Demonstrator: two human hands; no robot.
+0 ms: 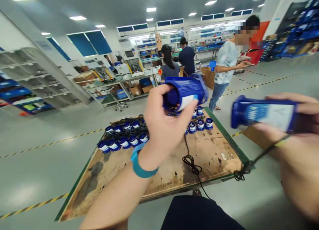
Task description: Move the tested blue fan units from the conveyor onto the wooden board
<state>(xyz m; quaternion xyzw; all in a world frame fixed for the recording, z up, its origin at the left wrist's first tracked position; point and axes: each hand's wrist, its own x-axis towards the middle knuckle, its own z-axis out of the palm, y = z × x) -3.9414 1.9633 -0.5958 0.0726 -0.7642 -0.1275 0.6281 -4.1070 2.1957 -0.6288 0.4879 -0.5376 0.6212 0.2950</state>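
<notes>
You held one blue plug (185, 90) in your left hand (161, 127), above the far part of the wooden tabletop (211, 153). Your fingers (159, 97) were closed around its rear end, with the thumb (185, 115) pressed under its white label, so the plug was firmly grasped and its wide front pointed away from you. A blue wristband (139, 165) sat on that wrist.

Your right hand (296, 123) held a second blue plug (261, 115) to the right of the tabletop, over the floor. The fingers were wrapped around its rear part, above and below the white label, and its round front end pointed to the left. This hand was blurred, so I think the grip was closed, but the single fingertips were not clear. A black cable (264, 153) hung from this plug down to a small coil (243, 172) at the tabletop's right corner.

On the tabletop, more blue plugs lay in rows (123, 140) on the left with black cables behind them, and another group (200, 122) stood at the far edge, below your left hand. One loose black cable (191, 163) lay in the middle. Far behind, three persons (225, 64) stood near workbenches.
</notes>
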